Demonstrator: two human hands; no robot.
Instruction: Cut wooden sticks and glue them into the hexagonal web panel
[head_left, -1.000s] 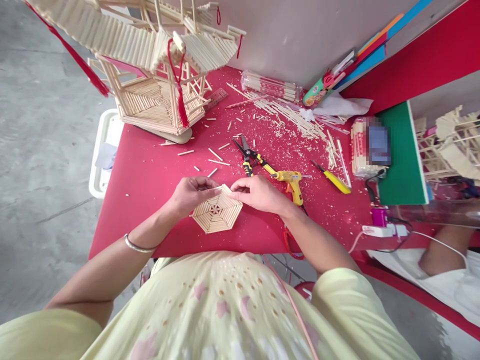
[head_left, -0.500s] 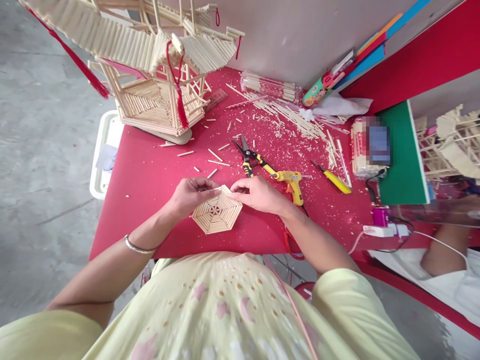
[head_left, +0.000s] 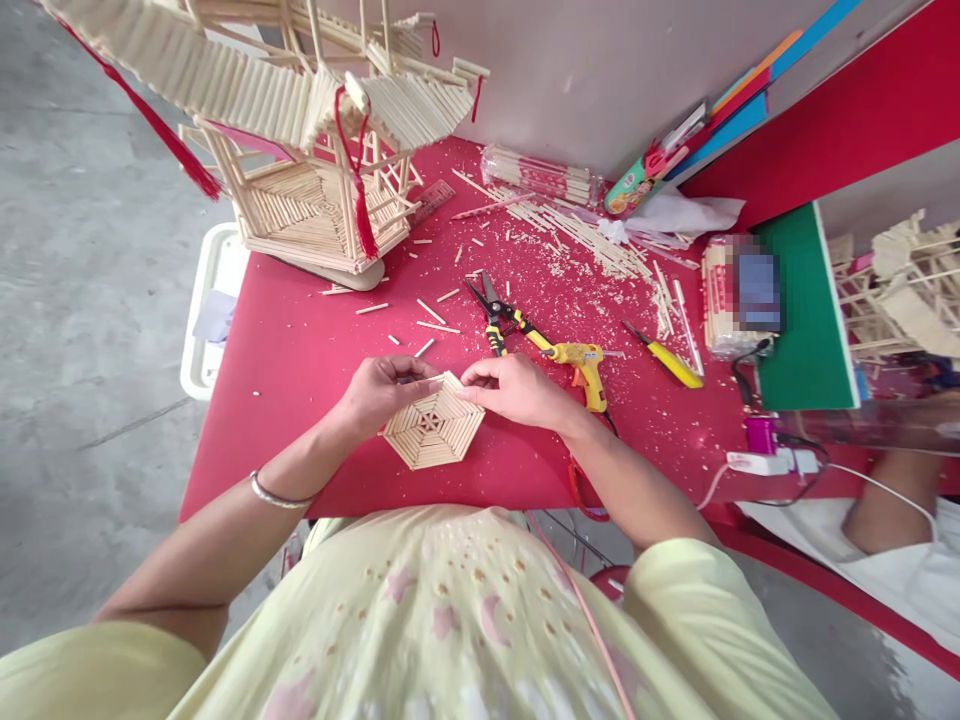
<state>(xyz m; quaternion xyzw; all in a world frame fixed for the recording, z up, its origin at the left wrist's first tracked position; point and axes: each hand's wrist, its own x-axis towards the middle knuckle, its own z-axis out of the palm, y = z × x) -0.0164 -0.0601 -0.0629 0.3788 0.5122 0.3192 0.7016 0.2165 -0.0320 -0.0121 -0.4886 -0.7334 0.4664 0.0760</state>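
A hexagonal panel of pale wooden sticks (head_left: 435, 430), laid in rings around a small open centre, lies near the front of the red table (head_left: 255, 400). My left hand (head_left: 386, 390) pinches its upper left edge, fingers curled. On the upper right edge my right hand (head_left: 517, 388) also has thumb and finger closed. Any small stick between the fingertips is hidden. Just beyond the right hand lie pruning shears (head_left: 501, 315) with black and yellow handles, and a yellow glue gun (head_left: 585, 368).
A stick-built pavilion model (head_left: 315, 210) with red tassels stands at the back left. Loose sticks (head_left: 592, 235) and scraps litter the back. A yellow-handled cutter (head_left: 675, 363), packed sticks (head_left: 720, 300) and a power strip (head_left: 757, 463) lie right. Another person's arm (head_left: 892, 500) shows beyond.
Almost nothing differs. Both hands keep the same grip on the hexagonal panel, and the view has shifted very slightly.
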